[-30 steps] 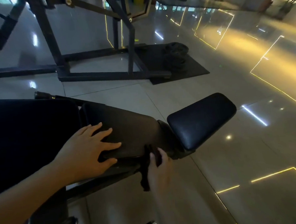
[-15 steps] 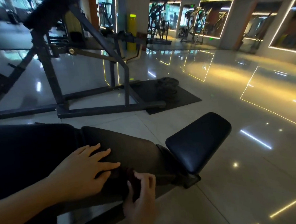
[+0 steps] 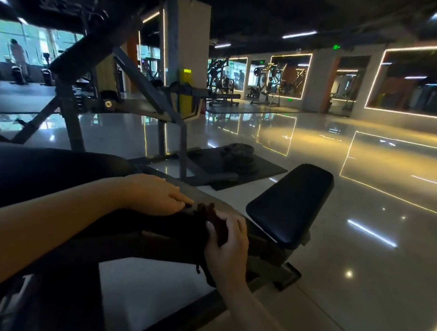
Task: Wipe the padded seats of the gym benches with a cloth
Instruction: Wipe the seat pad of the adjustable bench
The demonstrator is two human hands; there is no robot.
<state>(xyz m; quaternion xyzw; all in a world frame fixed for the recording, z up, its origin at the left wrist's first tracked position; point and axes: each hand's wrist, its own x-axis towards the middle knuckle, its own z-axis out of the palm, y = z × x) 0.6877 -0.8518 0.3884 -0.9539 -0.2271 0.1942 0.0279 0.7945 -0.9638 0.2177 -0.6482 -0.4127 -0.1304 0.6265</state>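
The left hand [image 3: 157, 194] lies flat on the bench's middle pad [image 3: 152, 233], fingers straight and close together. Just right, the right hand [image 3: 227, 244] curls its fingers round the dark cloth [image 3: 216, 223] (bunched) at that pad's near edge. The seat pad [image 3: 289, 204] lies farther right.

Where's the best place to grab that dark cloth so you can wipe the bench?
Probably the bunched top of the cloth, where it lies over the pad's near edge, coming from the near side as the right hand does. The rest hangs limp below the edge, so gripping there would leave little to press on the pad.
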